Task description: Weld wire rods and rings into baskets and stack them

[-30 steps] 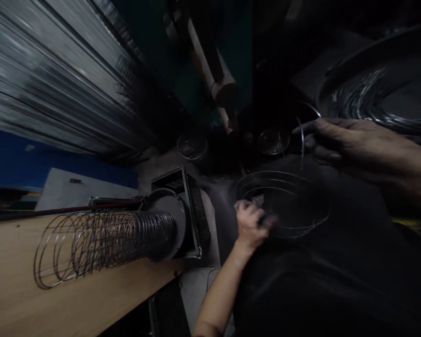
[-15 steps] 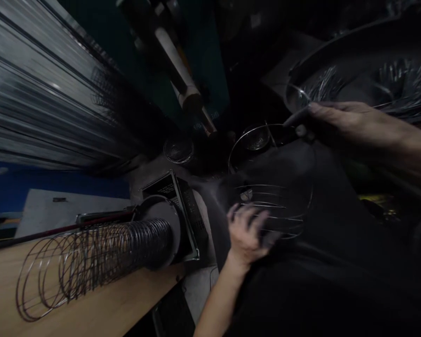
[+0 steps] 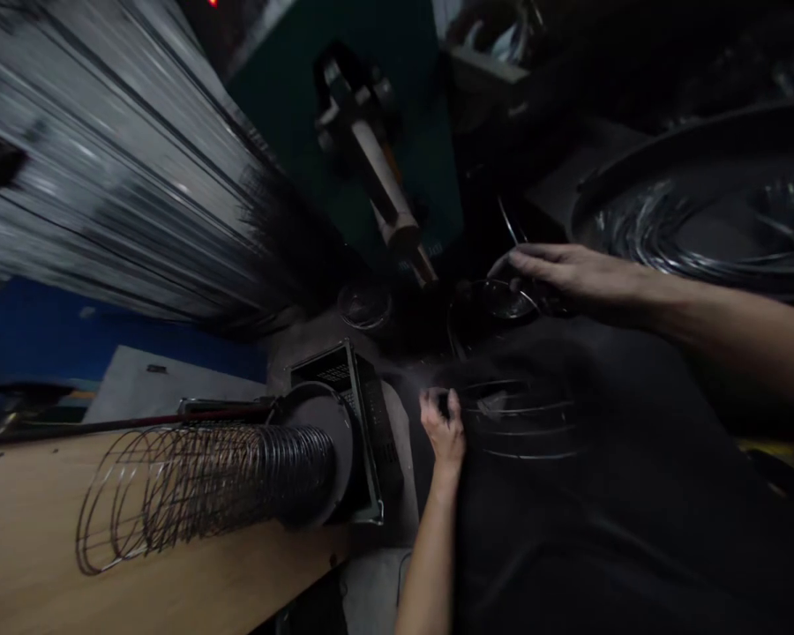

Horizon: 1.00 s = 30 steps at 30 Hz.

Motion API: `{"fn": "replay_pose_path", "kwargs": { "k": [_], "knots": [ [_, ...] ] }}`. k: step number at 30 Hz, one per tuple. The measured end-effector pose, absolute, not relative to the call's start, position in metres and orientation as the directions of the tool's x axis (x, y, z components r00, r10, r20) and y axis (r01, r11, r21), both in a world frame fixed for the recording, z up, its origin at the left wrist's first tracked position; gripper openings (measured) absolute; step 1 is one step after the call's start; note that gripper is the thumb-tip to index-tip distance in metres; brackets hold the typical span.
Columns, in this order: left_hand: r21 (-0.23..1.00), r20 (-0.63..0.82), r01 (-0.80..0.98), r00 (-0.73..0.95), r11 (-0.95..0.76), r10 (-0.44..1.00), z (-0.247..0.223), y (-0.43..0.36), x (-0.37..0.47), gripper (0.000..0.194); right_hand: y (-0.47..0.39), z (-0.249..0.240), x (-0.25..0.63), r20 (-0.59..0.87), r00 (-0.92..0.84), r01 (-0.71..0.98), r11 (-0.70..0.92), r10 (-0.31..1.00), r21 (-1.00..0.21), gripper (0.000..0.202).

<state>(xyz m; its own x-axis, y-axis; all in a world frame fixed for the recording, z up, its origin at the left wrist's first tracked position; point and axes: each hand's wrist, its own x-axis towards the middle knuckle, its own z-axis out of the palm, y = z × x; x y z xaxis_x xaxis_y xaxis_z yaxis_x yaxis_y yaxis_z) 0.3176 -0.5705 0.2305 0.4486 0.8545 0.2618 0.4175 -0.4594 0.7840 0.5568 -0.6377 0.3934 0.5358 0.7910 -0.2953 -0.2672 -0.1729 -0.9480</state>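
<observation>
A right hand [image 3: 556, 275] pinches a wire [image 3: 512, 220] between thumb and fingers above a dark cloth [image 3: 602, 547]; the wire's upper stretch slants up and left from the fingertips, its free end pointing away from the person. The left hand [image 3: 445, 428], fingers curled, hovers beside the left ends of curved wires [image 3: 529, 457] running crosswise over the cloth; whether it grips one cannot be told in the blur. At left, a wire coil [image 3: 205, 481] extends lengthwise over a wooden bench [image 3: 26, 511] from a round disc [image 3: 318, 414], its looser end pointing left. Shiny wire fills part of a basin [image 3: 675, 168] at right.
</observation>
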Motion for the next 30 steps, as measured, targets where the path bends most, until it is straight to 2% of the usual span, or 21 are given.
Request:
{"fn": "replay_pose_path", "kwargs": {
  "k": [2,4,7,10,11,13,15,17,18,19,20,22,26,28,30],
  "knots": [
    [0.812,0.302,0.396,0.342,-0.428,0.890,0.254,-0.566,0.319,0.026,-0.630,0.402,0.555,-0.335,0.495,-0.279,-0.218,0.802,-0.935,0.020],
    [0.833,0.342,0.328,0.328,-0.445,0.881,0.289,-0.564,0.327,0.026,-0.623,0.410,0.552,-0.357,0.495,-0.295,-0.233,0.792,-0.927,0.017],
    [0.835,0.360,0.196,0.511,-0.514,0.780,0.348,-0.563,0.352,0.025,-0.615,0.415,0.542,-0.328,0.509,-0.266,-0.218,0.796,-0.939,0.018],
    [0.886,0.224,0.145,0.698,-0.441,0.680,0.387,-0.562,0.384,0.052,-0.614,0.415,0.531,-0.231,0.503,-0.196,-0.150,0.833,-0.969,0.037],
    [0.901,0.178,0.147,0.734,-0.409,0.655,0.394,-0.562,0.392,0.057,-0.616,0.417,0.530,-0.187,0.490,-0.141,-0.134,0.851,-0.981,0.043],
    [0.903,0.160,0.143,0.763,-0.404,0.627,0.402,-0.563,0.400,0.044,-0.627,0.425,0.536,-0.074,0.499,0.074,-0.128,0.863,-0.989,0.047],
    [0.867,0.230,0.131,0.749,-0.480,0.621,0.407,-0.562,0.400,0.023,-0.643,0.436,0.553,0.146,0.590,0.415,-0.142,0.794,-0.899,0.042],
    [0.807,0.311,0.133,0.732,-0.576,0.606,0.416,-0.559,0.395,0.018,-0.661,0.448,0.577,0.411,0.616,0.701,-0.231,0.672,-0.674,0.042],
    [0.776,0.341,0.134,0.733,-0.616,0.589,0.421,-0.557,0.392,0.018,-0.670,0.453,0.590,0.485,0.587,0.777,-0.282,0.648,-0.563,0.052],
    [0.748,0.370,0.125,0.737,-0.652,0.566,0.428,-0.555,0.390,0.017,-0.677,0.457,0.602,0.497,0.552,0.818,-0.320,0.669,-0.477,0.067],
    [0.721,0.398,0.107,0.745,-0.684,0.536,0.435,-0.553,0.389,0.016,-0.684,0.460,0.612,0.461,0.530,0.836,-0.347,0.712,-0.425,0.079],
    [0.672,0.447,0.056,0.764,-0.739,0.464,0.450,-0.549,0.390,0.015,-0.693,0.465,0.623,0.390,0.535,0.830,-0.381,0.749,-0.407,0.086],
    [0.589,0.492,-0.023,0.803,-0.808,0.335,0.473,-0.550,0.396,0.015,-0.704,0.481,0.622,0.532,0.599,0.800,-0.412,0.599,-0.436,0.099],
    [0.567,0.499,-0.046,0.814,-0.823,0.298,0.479,-0.551,0.398,0.014,-0.711,0.490,0.622,0.479,0.656,0.752,-0.454,0.583,-0.477,0.090],
    [0.565,0.505,-0.054,0.812,-0.824,0.293,0.480,-0.552,0.398,0.014,-0.722,0.491,0.625,0.347,0.755,0.633,-0.482,0.556,-0.606,0.061]
  ]
}}
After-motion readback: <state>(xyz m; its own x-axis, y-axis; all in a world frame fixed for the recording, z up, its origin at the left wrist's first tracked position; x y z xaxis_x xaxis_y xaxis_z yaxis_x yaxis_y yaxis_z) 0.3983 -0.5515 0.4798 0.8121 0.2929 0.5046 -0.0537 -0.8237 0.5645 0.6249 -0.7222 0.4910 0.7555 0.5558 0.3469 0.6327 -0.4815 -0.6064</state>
